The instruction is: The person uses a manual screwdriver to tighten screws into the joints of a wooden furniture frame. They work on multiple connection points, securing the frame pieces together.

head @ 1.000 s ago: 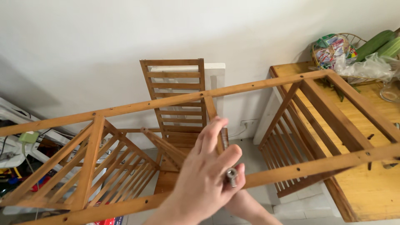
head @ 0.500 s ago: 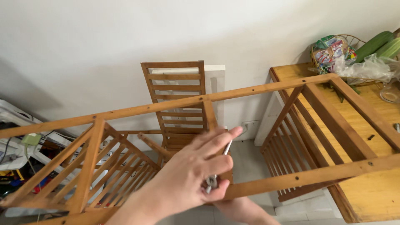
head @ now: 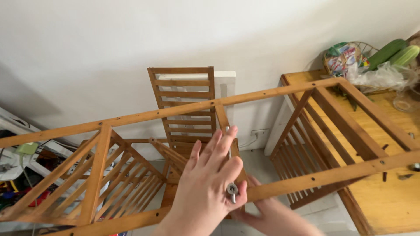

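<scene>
I see a white wall, one wooden worktop [head: 372,205] at right, two cucumbers [head: 393,51], one slatted panel [head: 186,105]. My left hand [head: 205,192] grips a bolt [head: 232,190] at the wooden frame [head: 306,177]; my right hand's [head: 271,216] grip I cannot tell.

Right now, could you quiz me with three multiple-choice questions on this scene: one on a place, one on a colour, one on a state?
1. Where does the slatted panel stand?
A. flat on the table
B. upright against the wall
C. on the floor, face down

2. What colour is the rack frame?
A. white
B. black
C. orange-brown

3. What does the left hand do?
A. pinches a metal bolt at the front rail
B. rests flat on the wooden table
C. holds a cucumber

Answers: 1 B, it leans upright on the white wall. 2 C, the wood is orange-brown. 3 A, thumb and finger pinch the bolt at the rail.
</scene>
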